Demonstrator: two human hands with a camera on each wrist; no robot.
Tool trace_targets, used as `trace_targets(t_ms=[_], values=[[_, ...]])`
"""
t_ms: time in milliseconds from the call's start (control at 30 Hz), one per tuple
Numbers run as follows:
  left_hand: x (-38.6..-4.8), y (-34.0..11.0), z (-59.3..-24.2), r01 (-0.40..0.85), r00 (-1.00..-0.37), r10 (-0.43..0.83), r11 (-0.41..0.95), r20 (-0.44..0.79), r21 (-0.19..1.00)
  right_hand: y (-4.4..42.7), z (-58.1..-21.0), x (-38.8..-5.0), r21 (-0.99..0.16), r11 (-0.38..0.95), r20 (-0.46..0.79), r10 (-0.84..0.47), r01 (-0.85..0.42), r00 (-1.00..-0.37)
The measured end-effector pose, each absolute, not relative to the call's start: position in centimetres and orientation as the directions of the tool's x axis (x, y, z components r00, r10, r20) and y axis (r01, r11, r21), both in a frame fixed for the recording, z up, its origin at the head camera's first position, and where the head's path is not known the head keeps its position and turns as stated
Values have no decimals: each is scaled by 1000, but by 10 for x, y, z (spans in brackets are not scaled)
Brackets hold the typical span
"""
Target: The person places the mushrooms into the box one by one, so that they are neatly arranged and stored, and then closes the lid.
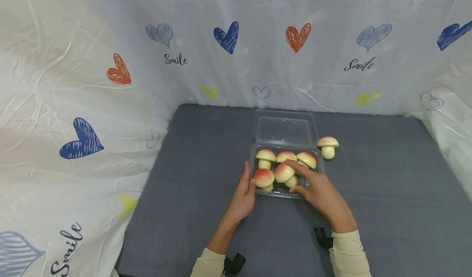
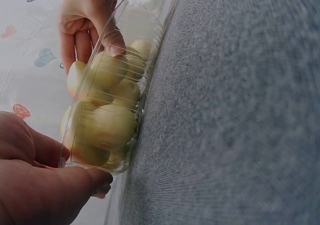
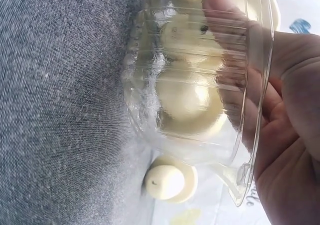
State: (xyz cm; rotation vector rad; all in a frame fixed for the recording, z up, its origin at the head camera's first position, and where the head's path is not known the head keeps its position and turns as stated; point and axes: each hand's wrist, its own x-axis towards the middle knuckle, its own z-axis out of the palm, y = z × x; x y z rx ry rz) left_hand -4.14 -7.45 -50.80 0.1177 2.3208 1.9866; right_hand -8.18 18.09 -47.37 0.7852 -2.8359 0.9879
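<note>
Right of centre, left hand [image 1: 242, 199] pinches the clear box [image 1: 277, 194], right hand [image 1: 320, 191] a mushroom [image 1: 284, 173]: five are in, a sixth [image 1: 327, 147] sits outside, lid [image 1: 285, 128] laid back.

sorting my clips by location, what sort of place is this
Probably a makeshift tabletop filming booth: heart-printed white sheeting encloses the back and sides of a grey-covered table, and black wrist gear is being worn.
</note>
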Motion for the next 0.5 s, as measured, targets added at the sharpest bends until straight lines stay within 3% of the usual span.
trace_targets(t_ms=[500], values=[[-42, -74, -507, 5, -993, 115, 168, -15, 986, 185, -475, -81, -531, 689, 225, -447, -493, -866]])
